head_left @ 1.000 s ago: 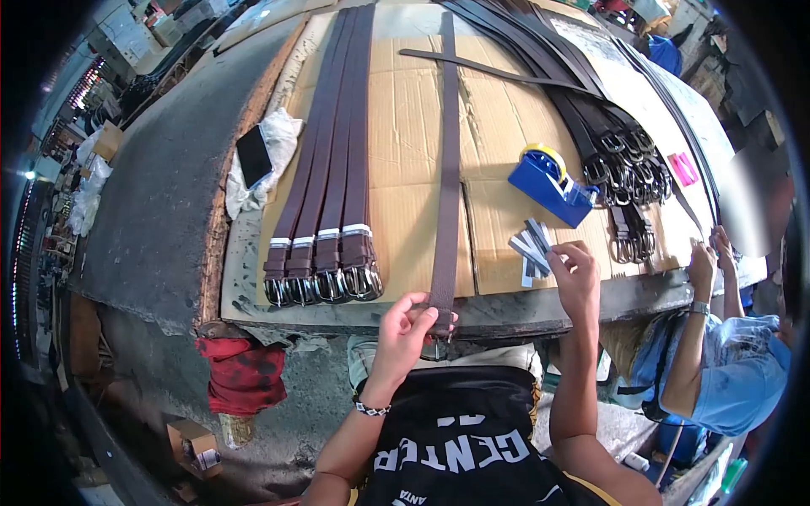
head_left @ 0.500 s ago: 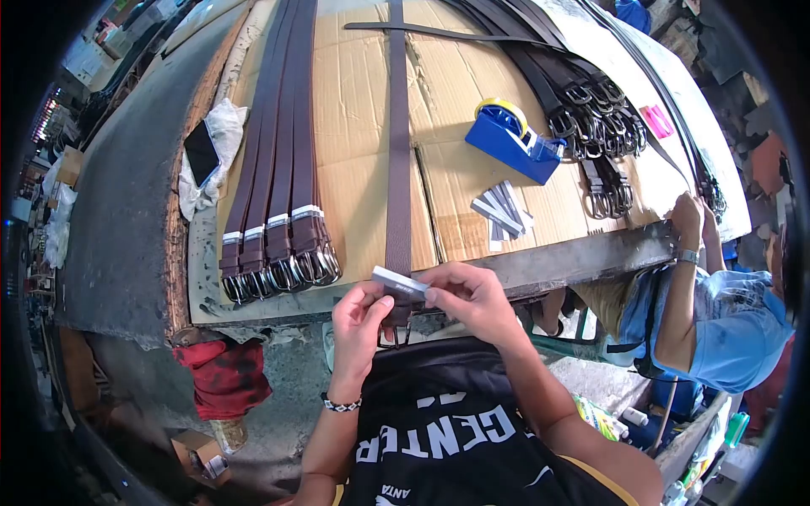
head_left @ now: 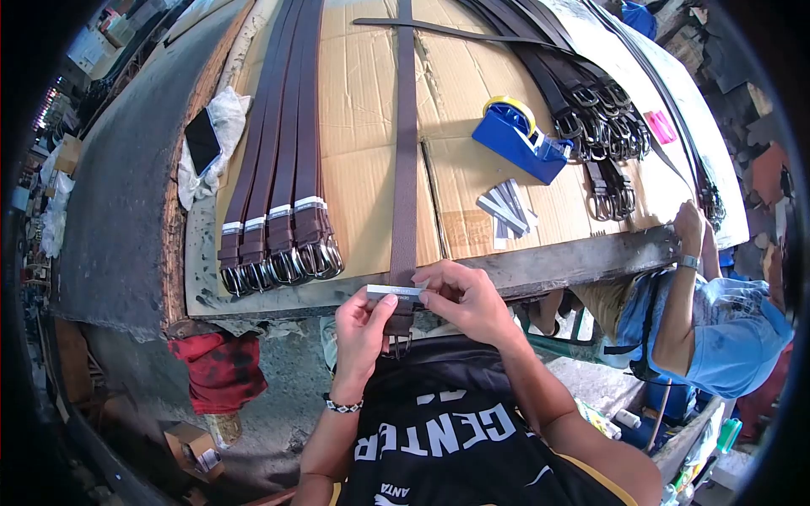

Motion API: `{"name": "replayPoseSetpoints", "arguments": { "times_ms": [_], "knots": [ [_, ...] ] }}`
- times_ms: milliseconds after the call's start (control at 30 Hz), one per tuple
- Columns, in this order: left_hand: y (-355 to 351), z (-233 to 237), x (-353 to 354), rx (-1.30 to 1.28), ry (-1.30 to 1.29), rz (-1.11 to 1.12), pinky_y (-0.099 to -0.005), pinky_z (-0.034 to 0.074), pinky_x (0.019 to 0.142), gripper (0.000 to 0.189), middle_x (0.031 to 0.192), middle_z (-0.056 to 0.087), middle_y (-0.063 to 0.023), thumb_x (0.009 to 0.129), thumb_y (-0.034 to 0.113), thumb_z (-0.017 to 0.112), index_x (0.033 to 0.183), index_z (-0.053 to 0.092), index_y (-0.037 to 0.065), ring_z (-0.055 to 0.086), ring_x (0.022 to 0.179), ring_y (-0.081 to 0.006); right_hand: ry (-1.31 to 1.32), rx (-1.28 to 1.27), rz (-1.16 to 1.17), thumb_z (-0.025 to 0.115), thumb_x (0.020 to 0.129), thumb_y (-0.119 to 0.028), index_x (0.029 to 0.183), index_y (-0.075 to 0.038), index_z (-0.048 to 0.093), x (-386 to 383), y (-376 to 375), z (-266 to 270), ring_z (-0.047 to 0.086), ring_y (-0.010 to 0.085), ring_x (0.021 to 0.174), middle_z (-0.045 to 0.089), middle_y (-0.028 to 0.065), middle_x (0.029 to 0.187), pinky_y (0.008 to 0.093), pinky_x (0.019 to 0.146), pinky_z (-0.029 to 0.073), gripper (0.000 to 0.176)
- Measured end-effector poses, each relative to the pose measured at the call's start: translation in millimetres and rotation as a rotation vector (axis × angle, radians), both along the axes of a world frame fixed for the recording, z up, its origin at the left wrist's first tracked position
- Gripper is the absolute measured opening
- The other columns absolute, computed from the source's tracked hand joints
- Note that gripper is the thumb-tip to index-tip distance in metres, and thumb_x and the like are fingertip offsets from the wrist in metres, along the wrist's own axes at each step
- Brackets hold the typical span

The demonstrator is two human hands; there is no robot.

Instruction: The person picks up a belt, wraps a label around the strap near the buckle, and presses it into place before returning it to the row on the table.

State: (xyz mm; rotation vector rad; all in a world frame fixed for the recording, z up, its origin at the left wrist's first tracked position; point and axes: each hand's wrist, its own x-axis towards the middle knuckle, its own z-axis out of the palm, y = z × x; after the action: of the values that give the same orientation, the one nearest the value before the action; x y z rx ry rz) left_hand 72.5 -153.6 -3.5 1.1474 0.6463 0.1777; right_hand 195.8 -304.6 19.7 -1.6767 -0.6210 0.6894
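Observation:
A brown belt [head_left: 405, 169] runs down the cardboard to the table's front edge, its buckle [head_left: 396, 344] hanging over. Across the belt near the buckle lies a printed paper label [head_left: 393, 293]. My left hand [head_left: 361, 327] pinches the label's left part against the belt. The label's right end is between the fingers of my right hand [head_left: 462, 297]. Several brown belts [head_left: 283, 169] with labels round them lie to the left. Loose labels [head_left: 508, 211] sit to the right, below a blue tape dispenser [head_left: 519, 143].
Black belts [head_left: 595, 110] with buckles are piled at the right, near a pink object [head_left: 660, 127]. A phone [head_left: 202, 142] rests on a white cloth [head_left: 228, 118] at the left. Another person in a blue shirt [head_left: 734, 333] is at the right edge.
The label has gone from tilted above the belt to nearly level and flat across it. My right fingers have shifted slightly at its right end.

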Motion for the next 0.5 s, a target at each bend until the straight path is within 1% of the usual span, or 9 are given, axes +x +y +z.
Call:
{"name": "replayPoseSetpoints", "arguments": {
  "times_ms": [33, 133, 167, 267, 367, 467, 500],
  "knots": [
    [-0.2, 0.9, 0.5, 0.004, 0.003, -0.001, -0.0166, 0.037, 0.038, 0.011, 0.076, 0.064, 0.0031, 0.097, 0.013, 0.064, 0.102, 0.067, 0.003, 0.053, 0.054, 0.0002, 0.001, 0.0, -0.002, 0.07, 0.087, -0.002, 0.109, 0.0, 0.067, 0.5, 0.0, -0.1, 0.046, 0.003, 0.061, 0.059, -0.0026, 0.072, 0.022, 0.055, 0.038, 0.022],
    [3.9, -4.3, -1.9, 0.09, -0.022, -0.065, -0.0168, 0.039, 0.037, 0.016, 0.082, 0.072, -0.0062, 0.099, 0.015, 0.061, 0.105, 0.064, 0.001, 0.068, 0.062, -0.0086, 0.019, 0.006, -0.006, 0.07, 0.087, -0.002, 0.109, 0.0, 0.067, 0.6, 0.0, -1.0, 0.046, 0.0028, 0.061, 0.059, -0.0026, 0.072, 0.0221, 0.055, 0.038, 0.022],
    [3.7, -4.4, -1.8, 0.094, -0.018, -0.06, -0.0166, 0.039, 0.037, 0.015, 0.081, 0.072, -0.0062, 0.099, 0.014, 0.061, 0.105, 0.064, 0.001, 0.068, 0.061, -0.0081, 0.027, 0.008, -0.007, 0.07, 0.087, -0.002, 0.109, 0.0, 0.067, 0.5, 0.2, -1.3, 0.045, 0.0028, 0.061, 0.06, -0.0025, 0.072, 0.0221, 0.055, 0.037, 0.022],
    [3.2, -5.4, -1.4, 0.108, -0.019, -0.044, -0.0162, 0.038, 0.037, 0.014, 0.079, 0.071, -0.0057, 0.098, 0.013, 0.062, 0.103, 0.065, 0.001, 0.066, 0.058, -0.0066, 0.012, -0.006, -0.017, 0.07, 0.086, -0.003, 0.107, 0.001, 0.066, 0.1, 1.2, 0.0, 0.051, 0.0076, 0.059, 0.061, 0.0024, 0.07, 0.0252, 0.056, 0.043, 0.021],
    [2.9, -8.5, -2.0, 0.124, -0.033, -0.039, -0.0161, 0.038, 0.037, 0.013, 0.078, 0.071, -0.0048, 0.098, 0.013, 0.063, 0.101, 0.065, 0.001, 0.063, 0.056, -0.0052, 0.031, -0.028, -0.019, 0.069, 0.088, -0.002, 0.111, 0.0, 0.067, -1.0, -0.9, 1.8, 0.045, 0.0019, 0.062, 0.061, -0.0021, 0.076, 0.0212, 0.056, 0.038, 0.023],
    [2.9, -8.6, -2.1, 0.141, -0.031, -0.043, -0.0162, 0.037, 0.037, 0.012, 0.077, 0.07, -0.0041, 0.098, 0.012, 0.063, 0.1, 0.065, 0.001, 0.062, 0.055, -0.0042, -0.069, -0.013, -0.147, 0.07, 0.088, -0.003, 0.109, 0.0, 0.067, -5.7, -3.2, -1.1, 0.048, 0.0041, 0.063, 0.062, 0.0001, 0.08, 0.0217, 0.057, 0.04, 0.021],
    [2.8, -8.9, -2.1, 0.145, -0.029, -0.042, -0.0163, 0.037, 0.037, 0.012, 0.077, 0.07, -0.004, 0.098, 0.012, 0.063, 0.099, 0.066, 0.001, 0.062, 0.055, -0.004, -0.144, -0.027, -0.183, 0.07, 0.088, -0.003, 0.107, -0.001, 0.067, -7.9, -4.8, 0.1, 0.05, 0.0054, 0.063, 0.062, 0.0012, 0.081, 0.0222, 0.057, 0.041, 0.019]
  ]
}}
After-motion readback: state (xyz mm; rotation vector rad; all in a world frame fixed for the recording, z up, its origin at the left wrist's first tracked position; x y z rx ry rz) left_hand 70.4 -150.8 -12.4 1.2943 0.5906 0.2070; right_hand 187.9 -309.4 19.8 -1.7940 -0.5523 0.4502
